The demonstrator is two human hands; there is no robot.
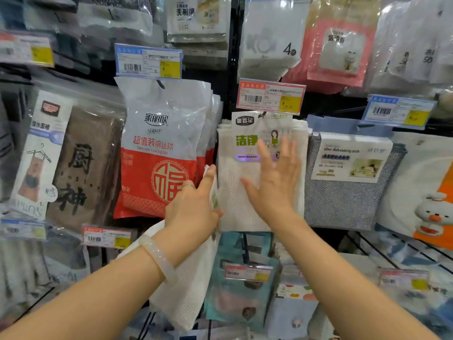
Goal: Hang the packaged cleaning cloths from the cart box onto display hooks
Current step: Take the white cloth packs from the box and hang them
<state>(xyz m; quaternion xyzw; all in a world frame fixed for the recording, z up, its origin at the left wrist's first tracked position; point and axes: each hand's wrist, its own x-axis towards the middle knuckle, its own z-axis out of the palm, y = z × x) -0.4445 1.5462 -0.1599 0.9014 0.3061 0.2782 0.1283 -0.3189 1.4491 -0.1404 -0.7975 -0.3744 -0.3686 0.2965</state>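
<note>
A stack of white packaged cleaning cloths (235, 192) with green lettering hangs on a display hook under a red price tag (270, 96). My right hand (272, 182) lies flat against the front pack, fingers spread, holding nothing. My left hand (193, 204) grips another white packaged cloth (186, 285), which hangs down under my wrist beside the stack's left edge; its top end pokes up past my index finger. The hook itself is hidden behind the tag and the packs.
A red and white steel wool bag (159, 153) hangs just left of the stack. A grey mesh dishwashing cloth pack (348, 192) hangs to the right. Teal packs (242, 285) hang below. More packaged goods and price tags crowd the rack all round.
</note>
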